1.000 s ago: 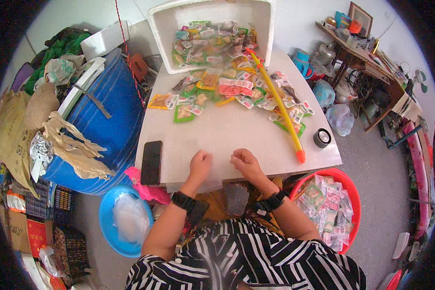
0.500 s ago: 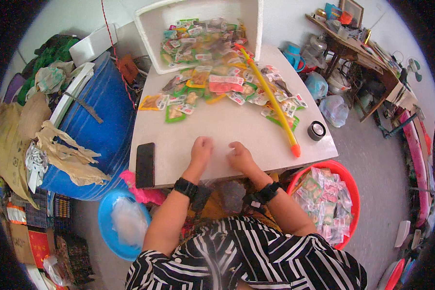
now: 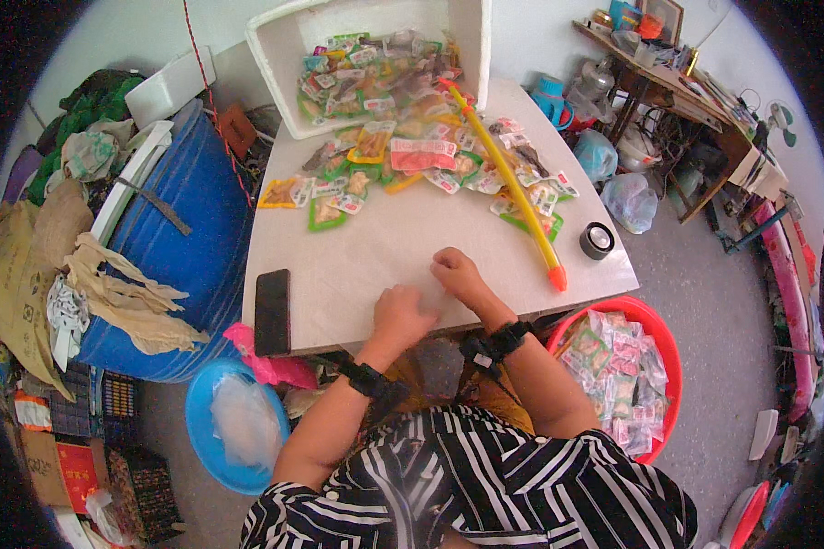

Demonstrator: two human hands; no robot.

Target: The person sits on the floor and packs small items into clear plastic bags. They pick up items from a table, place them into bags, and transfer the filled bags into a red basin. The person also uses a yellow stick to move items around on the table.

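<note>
At the table's (image 3: 357, 261) near edge, the left hand (image 3: 405, 316) is hovering with fingers bent inward, and the right hand (image 3: 460, 274) is hovering just beyond it to the right, fingers curled too (whether either is gripping thin clear film, I cannot tell). Food packets (image 3: 371, 144) are lying heaped toward the far side, at and inside a white foam box (image 3: 265, 73) that is resting on its side, mouth facing near, presumably keeping them within reach. A yellow tube (image 3: 513, 183) is lying across the heap's right part, perhaps merely parked. Below, a blue basin (image 3: 195, 398) on the left is holding clear plastic (image 3: 247, 425), and a red basin (image 3: 674, 384) on the right is holding wrapped packets (image 3: 624, 366), seemingly flanking the person for easy reach.
</note>
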